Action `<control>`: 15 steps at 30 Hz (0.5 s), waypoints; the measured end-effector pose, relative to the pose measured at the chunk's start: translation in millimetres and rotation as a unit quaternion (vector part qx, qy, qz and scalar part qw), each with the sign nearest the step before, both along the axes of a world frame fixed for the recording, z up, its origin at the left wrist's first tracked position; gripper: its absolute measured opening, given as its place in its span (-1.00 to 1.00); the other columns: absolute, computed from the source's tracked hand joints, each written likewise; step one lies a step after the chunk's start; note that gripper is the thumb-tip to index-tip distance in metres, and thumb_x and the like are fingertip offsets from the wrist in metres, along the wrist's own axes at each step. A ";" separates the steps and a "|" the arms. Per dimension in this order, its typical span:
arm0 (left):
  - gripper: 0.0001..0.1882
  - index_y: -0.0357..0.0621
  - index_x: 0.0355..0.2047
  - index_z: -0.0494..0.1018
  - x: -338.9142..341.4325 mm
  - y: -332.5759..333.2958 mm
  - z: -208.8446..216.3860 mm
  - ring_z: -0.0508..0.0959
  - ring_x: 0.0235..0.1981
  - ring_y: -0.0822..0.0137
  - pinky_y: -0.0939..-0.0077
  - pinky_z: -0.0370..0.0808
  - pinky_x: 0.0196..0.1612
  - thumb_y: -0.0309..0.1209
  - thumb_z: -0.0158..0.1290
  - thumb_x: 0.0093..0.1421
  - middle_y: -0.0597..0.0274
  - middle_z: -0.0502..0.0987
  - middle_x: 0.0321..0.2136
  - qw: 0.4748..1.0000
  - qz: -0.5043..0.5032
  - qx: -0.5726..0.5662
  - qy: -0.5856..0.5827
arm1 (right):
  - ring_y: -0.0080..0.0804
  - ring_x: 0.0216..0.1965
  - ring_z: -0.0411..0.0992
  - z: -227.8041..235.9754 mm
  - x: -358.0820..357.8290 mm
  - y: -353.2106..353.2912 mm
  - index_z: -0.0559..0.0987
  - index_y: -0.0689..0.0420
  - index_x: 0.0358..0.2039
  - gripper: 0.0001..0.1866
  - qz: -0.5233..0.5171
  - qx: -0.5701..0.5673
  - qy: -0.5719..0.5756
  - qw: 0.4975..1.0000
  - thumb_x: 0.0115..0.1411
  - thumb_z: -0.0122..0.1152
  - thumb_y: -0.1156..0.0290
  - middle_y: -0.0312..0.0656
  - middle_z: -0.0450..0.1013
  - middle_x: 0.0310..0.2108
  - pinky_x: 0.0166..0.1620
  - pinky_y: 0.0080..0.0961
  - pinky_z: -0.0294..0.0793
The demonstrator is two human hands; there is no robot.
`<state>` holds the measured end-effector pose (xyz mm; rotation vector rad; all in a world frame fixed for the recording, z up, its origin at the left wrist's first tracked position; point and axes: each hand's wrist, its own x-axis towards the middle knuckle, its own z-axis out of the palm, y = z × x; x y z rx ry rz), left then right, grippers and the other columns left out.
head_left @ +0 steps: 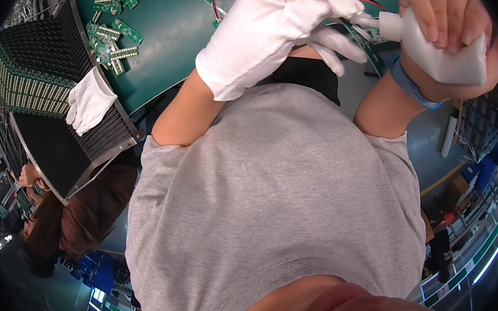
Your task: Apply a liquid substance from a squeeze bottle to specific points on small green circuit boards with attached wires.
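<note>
My left hand (pixel 277 34) wears a white cloth glove, its fingers stretched out and apart over the front of the green table. Close to its fingertips is the nozzle of a white plastic bottle (pixel 444 49); whether they touch I cannot tell. The bottle lies tilted sideways in my bare right hand (pixel 446 11), whose fingers wrap round its body. A blue band (pixel 411 85) circles my right wrist. Just below the nozzle a narrow green circuit board (pixel 373 53) shows, partly hidden by the glove. A red and black wire (pixel 373 1) runs behind the fingertips.
Several small green circuit boards (pixel 115 43) lie loose on the green table (pixel 161 27). At the left, a black slotted rack (pixel 46 72) holds many boards in rows, with a white glove (pixel 91 101) draped over its edge. Another person (pixel 88 211) is beyond the rack.
</note>
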<state>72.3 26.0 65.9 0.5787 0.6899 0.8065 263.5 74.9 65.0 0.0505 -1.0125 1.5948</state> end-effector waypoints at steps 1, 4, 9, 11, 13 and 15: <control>-0.66 -0.39 -0.07 0.24 0.3 -0.1 0.0 0.58 -0.37 0.21 0.55 0.56 -0.41 -0.42 -0.06 0.20 -0.03 0.48 -0.25 1.000 0.000 0.000 0.000 | -0.59 -0.70 0.11 -0.1 -0.4 0.0 0.25 0.03 -0.79 -0.69 0.001 0.000 -0.001 1.000 -0.07 -0.07 0.13 -0.36 0.11 -0.79 -0.54 -0.70 0.22; -0.67 -0.38 -0.08 0.25 0.9 -0.2 0.5 0.59 -0.38 0.21 0.55 0.55 -0.42 -0.43 -0.06 0.20 -0.02 0.48 -0.24 1.000 0.004 -0.003 -0.002 | -0.59 -0.70 0.11 -0.3 -1.4 -0.4 0.25 0.03 -0.78 -0.67 0.002 0.001 -0.005 1.000 -0.05 -0.08 0.11 -0.36 0.11 -0.79 -0.54 -0.69 0.22; -0.65 -0.37 -0.07 0.23 4.1 1.0 2.3 0.58 -0.39 0.25 0.55 0.55 -0.44 -0.45 -0.03 0.17 -0.01 0.49 -0.25 0.999 0.018 -0.011 0.027 | -0.59 -0.69 0.11 -1.7 -2.0 -1.8 0.25 0.04 -0.77 -0.64 0.003 0.002 -0.011 1.000 -0.01 -0.10 0.08 -0.36 0.11 -0.78 -0.52 -0.68 0.23; -0.64 -0.37 -0.07 0.23 4.7 -0.3 0.7 0.58 -0.39 0.26 0.55 0.55 -0.44 -0.45 -0.03 0.17 -0.01 0.49 -0.25 0.999 0.027 -0.021 0.027 | -0.59 -0.69 0.12 -3.5 -3.0 -1.7 0.25 0.04 -0.77 -0.63 0.007 0.002 -0.012 1.000 0.00 -0.11 0.07 -0.36 0.11 -0.78 -0.52 -0.67 0.23; -0.64 -0.37 -0.06 0.22 4.4 -1.0 -0.8 0.58 -0.39 0.27 0.55 0.55 -0.44 -0.45 -0.02 0.17 -0.01 0.49 -0.25 0.999 0.035 -0.031 0.028 | -0.59 -0.69 0.12 -4.2 -3.1 -2.3 0.25 0.05 -0.76 -0.61 0.008 0.003 -0.014 1.000 0.02 -0.12 0.05 -0.36 0.10 -0.78 -0.51 -0.67 0.23; -0.65 -0.37 -0.07 0.22 3.0 -0.8 -2.9 0.58 -0.37 0.27 0.54 0.56 -0.43 -0.46 -0.03 0.17 -0.02 0.48 -0.24 0.999 0.024 -0.018 0.018 | -0.59 -0.68 0.12 -5.1 -1.7 -1.7 0.25 0.06 -0.76 -0.61 0.009 0.005 -0.019 1.000 0.02 -0.13 0.05 -0.35 0.11 -0.78 -0.51 -0.66 0.23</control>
